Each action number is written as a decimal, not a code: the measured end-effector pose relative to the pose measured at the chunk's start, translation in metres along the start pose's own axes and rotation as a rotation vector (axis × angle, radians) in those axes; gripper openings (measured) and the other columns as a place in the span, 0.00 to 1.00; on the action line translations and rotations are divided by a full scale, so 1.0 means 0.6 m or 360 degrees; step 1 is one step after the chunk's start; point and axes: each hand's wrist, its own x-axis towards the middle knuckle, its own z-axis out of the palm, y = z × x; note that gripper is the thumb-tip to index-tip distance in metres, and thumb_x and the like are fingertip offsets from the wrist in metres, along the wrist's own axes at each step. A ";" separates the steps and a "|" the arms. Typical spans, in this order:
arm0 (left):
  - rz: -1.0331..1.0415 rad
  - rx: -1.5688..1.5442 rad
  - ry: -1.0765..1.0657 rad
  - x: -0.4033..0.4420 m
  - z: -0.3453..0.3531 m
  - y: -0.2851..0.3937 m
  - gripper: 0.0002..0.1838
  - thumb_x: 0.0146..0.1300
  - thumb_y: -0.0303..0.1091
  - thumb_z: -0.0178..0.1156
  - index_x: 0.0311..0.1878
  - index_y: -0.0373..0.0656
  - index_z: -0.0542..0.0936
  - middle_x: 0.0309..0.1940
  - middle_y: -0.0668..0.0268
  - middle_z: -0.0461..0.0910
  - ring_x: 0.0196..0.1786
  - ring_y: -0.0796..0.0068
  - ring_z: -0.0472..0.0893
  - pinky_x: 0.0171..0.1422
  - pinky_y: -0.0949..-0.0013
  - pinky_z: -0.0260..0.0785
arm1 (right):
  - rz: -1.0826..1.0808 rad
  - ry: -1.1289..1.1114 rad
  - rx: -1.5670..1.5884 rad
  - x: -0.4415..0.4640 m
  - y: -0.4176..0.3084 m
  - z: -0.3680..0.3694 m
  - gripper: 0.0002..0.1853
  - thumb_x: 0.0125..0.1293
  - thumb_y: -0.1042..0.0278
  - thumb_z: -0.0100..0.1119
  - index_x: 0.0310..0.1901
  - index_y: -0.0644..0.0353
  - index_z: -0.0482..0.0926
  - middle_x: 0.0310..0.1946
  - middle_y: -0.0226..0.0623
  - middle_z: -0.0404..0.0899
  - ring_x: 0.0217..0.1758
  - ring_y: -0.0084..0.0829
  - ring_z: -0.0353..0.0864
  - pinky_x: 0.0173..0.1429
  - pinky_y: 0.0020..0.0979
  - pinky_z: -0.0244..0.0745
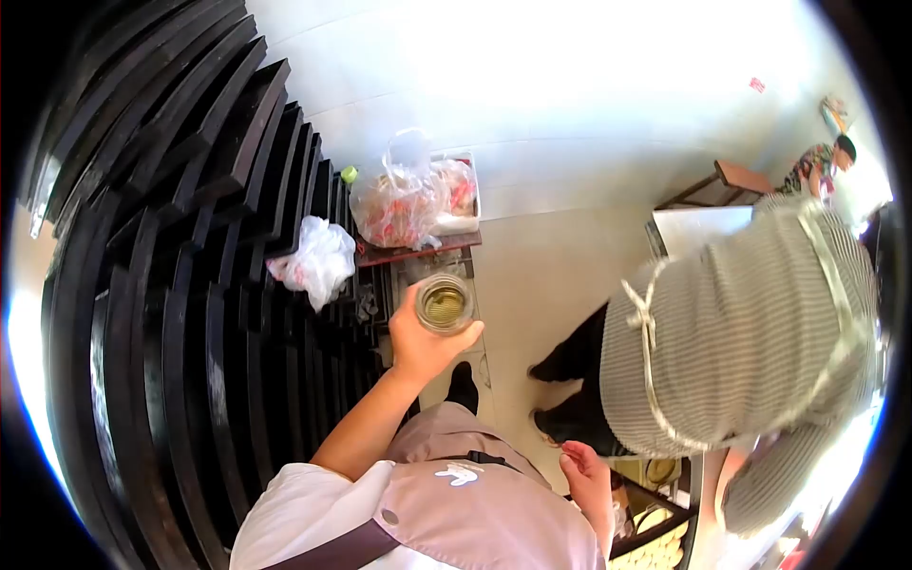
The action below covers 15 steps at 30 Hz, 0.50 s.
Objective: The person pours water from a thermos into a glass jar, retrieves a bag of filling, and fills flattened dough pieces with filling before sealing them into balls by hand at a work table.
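Observation:
My left hand (423, 340) is wrapped round a clear glass jar (444, 303) with yellowish-green liquid in it, held out in front of me above the floor. My right hand (586, 477) hangs low at my right side, beside a dark-framed tray (654, 543) of pale round pieces. Its fingers look curled, and whether anything is between them is too small to tell.
Dark stacked racks (180, 313) line the left. Ahead, a small table (418, 253) bears plastic bags (399, 204) and a white box (465, 225). A white bag (318, 261) hangs by the racks. A co-worker in a striped apron (731, 332) stands close at right; another person (815, 169) is farther off.

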 end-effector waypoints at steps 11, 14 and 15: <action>0.0025 -0.0083 0.0030 0.353 0.093 -0.128 0.33 0.41 0.38 0.78 0.51 0.39 0.75 0.40 0.62 0.84 0.43 0.73 0.83 0.51 0.68 0.75 | -0.0296 -0.0193 -0.0219 0.401 -0.334 0.083 0.16 0.66 0.70 0.61 0.53 0.67 0.76 0.45 0.37 0.82 0.48 0.24 0.80 0.53 0.26 0.75; 0.0048 -0.0054 0.0087 0.441 0.134 -0.176 0.33 0.41 0.36 0.78 0.51 0.38 0.75 0.39 0.63 0.83 0.42 0.73 0.83 0.50 0.68 0.76 | -0.0344 -0.0241 -0.0290 0.530 -0.419 0.096 0.18 0.65 0.68 0.61 0.53 0.69 0.75 0.44 0.42 0.83 0.48 0.27 0.81 0.54 0.28 0.75; 0.0051 -0.0041 0.0112 0.470 0.148 -0.193 0.33 0.41 0.36 0.78 0.51 0.38 0.75 0.39 0.64 0.83 0.42 0.73 0.83 0.50 0.68 0.76 | -0.0388 -0.0263 -0.0326 0.581 -0.437 0.099 0.19 0.64 0.67 0.61 0.53 0.69 0.75 0.44 0.47 0.83 0.48 0.30 0.83 0.54 0.30 0.76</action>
